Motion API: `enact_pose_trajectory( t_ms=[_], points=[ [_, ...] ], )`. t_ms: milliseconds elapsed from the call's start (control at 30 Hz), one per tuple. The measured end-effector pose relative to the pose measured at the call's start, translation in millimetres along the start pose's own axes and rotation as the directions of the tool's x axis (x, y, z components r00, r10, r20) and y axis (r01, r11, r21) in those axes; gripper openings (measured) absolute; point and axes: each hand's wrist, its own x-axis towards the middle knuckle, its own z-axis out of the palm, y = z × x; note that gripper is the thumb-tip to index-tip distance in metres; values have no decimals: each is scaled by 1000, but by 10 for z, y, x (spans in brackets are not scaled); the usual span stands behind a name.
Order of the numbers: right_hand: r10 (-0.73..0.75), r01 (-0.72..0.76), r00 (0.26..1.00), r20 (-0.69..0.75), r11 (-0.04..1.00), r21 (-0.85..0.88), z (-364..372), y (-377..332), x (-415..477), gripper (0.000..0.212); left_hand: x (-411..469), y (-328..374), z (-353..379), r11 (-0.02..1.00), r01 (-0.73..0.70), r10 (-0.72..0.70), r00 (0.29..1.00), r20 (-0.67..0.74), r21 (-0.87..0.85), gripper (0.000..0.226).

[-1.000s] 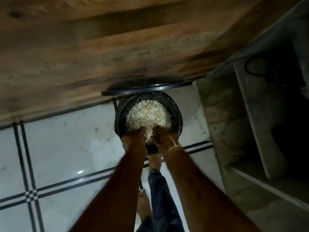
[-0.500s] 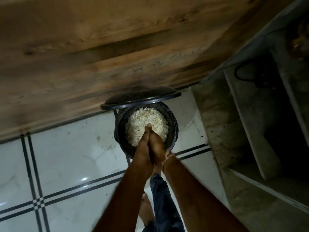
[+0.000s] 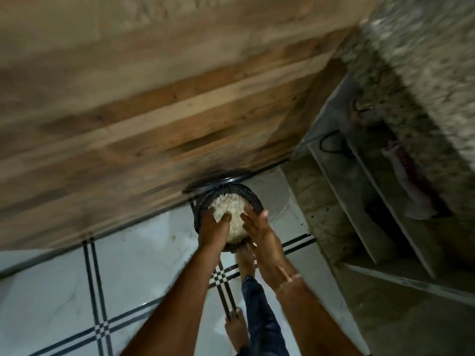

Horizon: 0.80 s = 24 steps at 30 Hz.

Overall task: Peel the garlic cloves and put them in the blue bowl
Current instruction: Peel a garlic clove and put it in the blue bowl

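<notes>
The person looks down at a round black bin point(image 3: 201, 209) on a white tiled floor point(image 3: 141, 253), just beside a wooden panel point(image 3: 154, 111). The bin's lid point(image 3: 218, 179) stands open behind it. Inside is a heap of white flakes point(image 3: 228, 202), like dry peels. Both hands are over the bin. The left hand point(image 3: 213, 231) rests on the heap with fingers bent down into it. The right hand point(image 3: 259, 227) is beside it, fingers straight. A bare foot point(image 3: 245, 260) is under the bin's near edge.
</notes>
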Motion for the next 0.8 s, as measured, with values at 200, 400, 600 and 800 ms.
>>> enact_pose_trajectory(
  t_ms=[200,400,600,800],
  points=[
    [-173,164,984,-43,973,-160,-444,-292,-1377,49,-1547,414,-96,958,-256,251,966,56,129,47],
    [-421,336,879,-223,880,-336,-1342,-226,-2514,48,-2855,717,355,813,-518,459,851,254,265,46],
    [-618,403,707,-344,752,-521,-2484,-98,-3185,39,-3690,822,1293,555,-763,635,646,423,332,42],
    [-698,308,563,-443,674,-671,-3842,45,-3712,34,-4455,799,2651,406,-849,638,527,562,338,42]
  ],
)
